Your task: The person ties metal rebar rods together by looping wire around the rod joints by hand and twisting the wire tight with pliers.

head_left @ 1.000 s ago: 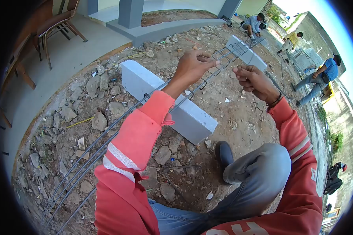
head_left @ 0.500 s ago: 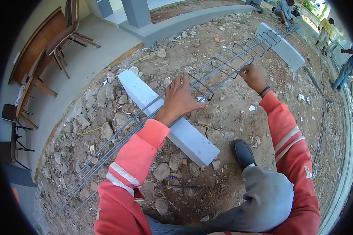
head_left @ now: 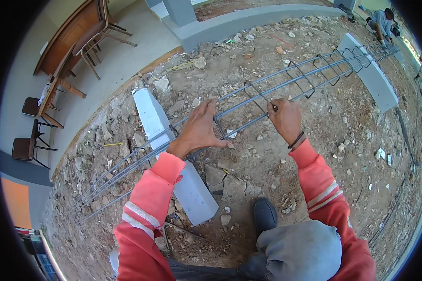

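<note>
A long rebar cage (head_left: 241, 106) of thin steel bars with square wire stirrups runs diagonally across the view. My left hand (head_left: 199, 129) lies across the cage, its fingers over the far bar and its thumb stretched toward the near bar by a stirrup. Farther along, my right hand (head_left: 285, 119) is closed in a pinch at the near corner of another stirrup (head_left: 258, 97); the fingertips are partly hidden. Under the cage lie a pale block (head_left: 194, 192) close to me and a second pale block (head_left: 373, 77) toward the far end.
Broken stones and rubble (head_left: 229, 180) cover the ground. A person (head_left: 382, 24) crouches at the cage's far end. To the left are a wooden desk (head_left: 70, 40) and chairs (head_left: 28, 143) on a paved floor, with a grey pillar (head_left: 180, 13) behind. My shoe (head_left: 265, 214) is beside the near block.
The view has turned to the right and shifted, so the cage and blocks appear displaced. Both hands keep their places on the cage, while my right wrist has turned a little.
</note>
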Demonstrator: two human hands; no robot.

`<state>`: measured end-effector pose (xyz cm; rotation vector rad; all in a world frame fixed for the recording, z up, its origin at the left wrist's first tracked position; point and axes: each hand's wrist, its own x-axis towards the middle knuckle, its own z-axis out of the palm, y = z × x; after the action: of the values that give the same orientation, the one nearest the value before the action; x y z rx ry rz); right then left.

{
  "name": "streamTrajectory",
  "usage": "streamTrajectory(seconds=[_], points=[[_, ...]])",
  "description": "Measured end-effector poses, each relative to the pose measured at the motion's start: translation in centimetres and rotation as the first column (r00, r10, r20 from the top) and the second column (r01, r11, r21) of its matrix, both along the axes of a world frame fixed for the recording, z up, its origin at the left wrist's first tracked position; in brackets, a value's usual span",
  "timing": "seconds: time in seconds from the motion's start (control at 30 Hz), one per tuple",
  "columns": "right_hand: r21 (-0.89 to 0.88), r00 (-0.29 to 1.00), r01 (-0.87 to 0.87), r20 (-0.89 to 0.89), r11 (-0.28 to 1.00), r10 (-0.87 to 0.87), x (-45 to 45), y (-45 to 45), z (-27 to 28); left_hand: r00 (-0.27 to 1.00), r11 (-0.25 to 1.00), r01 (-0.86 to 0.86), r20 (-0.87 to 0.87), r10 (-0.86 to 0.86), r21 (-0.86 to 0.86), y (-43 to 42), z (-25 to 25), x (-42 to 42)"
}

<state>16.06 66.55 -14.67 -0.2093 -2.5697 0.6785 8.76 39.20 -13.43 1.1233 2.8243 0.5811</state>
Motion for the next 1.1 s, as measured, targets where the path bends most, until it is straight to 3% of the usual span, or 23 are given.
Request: streamTrajectory(seconds=[0.1, 0.3, 0.33, 0.4, 0.47, 0.5, 0.63, 0.7, 0.73, 0.83, 0.97, 1.1], points=[[-0.042, 0.997, 0.053, 0.05, 0.998, -0.051, 0.0, -0.2, -0.1, 0.998, 0.998, 0.054, 0.014, -0.054, -0.024, 0.6, 0.4, -0.3], [-0.106, 0.998, 0.058, -0.03, 0.993, -0.062, 0.1, 0.3, -1.0, 0.995, 0.988, 0.055, 0.095, -0.042, -0.143, 1.7, 2.3, -0.1], [-0.12, 0.998, 0.044, -0.029, 0.992, -0.048, 0.3, 0.5, -0.9, 0.993, 0.991, 0.07, 0.1, -0.059, -0.112, 1.9, 2.6, 0.0], [-0.332, 0.998, 0.053, 0.04, 0.942, -0.042, 1.2, 1.1, 0.0, 0.994, 0.994, 0.054, 0.102, -0.044, -0.096, 1.8, 3.5, 0.2], [-0.387, 0.997, 0.042, 0.075, 0.921, -0.013, 1.9, 1.9, -0.2, 0.996, 0.999, 0.021, 0.082, -0.025, 0.046, 1.5, 4.2, 0.1], [-0.425, 0.994, 0.051, 0.105, 0.904, -0.007, 2.0, 2.1, -0.5, 0.997, 0.999, -0.006, 0.083, 0.004, 0.033, 0.7, 4.2, -0.5], [-0.432, 0.996, -0.092, -0.052, 0.897, 0.077, 1.0, 2.7, -3.3, 0.962, 0.968, -0.249, 0.117, 0.248, -0.004, -2.7, 2.4, -2.6], [-0.304, 0.99, -0.1, -0.124, 0.947, 0.065, 0.6, 3.3, -4.2, 0.96, 0.972, -0.233, 0.157, 0.233, -0.021, -3.4, 1.3, -3.3], [-0.306, 0.99, -0.11, -0.116, 0.946, 0.078, 0.8, 3.4, -3.9, 0.964, 0.966, -0.248, 0.114, 0.239, 0.072, -3.2, 0.8, -3.5], [-0.294, 0.995, -0.097, -0.057, 0.951, 0.083, 1.1, 4.1, -4.0, 0.948, 0.939, -0.313, 0.115, 0.298, 0.144, -3.0, -0.2, -3.5], [-0.271, 0.993, -0.108, -0.067, 0.957, 0.093, 1.4, 4.1, -4.1, 0.932, 0.929, -0.347, 0.153, 0.327, 0.13, -3.2, 0.0, -3.4], [-0.286, 0.992, -0.108, -0.09, 0.952, 0.086, 1.2, 4.3, -4.3, 0.969, 0.962, -0.246, 0.045, 0.242, 0.119, -3.2, -0.2, -3.9]])
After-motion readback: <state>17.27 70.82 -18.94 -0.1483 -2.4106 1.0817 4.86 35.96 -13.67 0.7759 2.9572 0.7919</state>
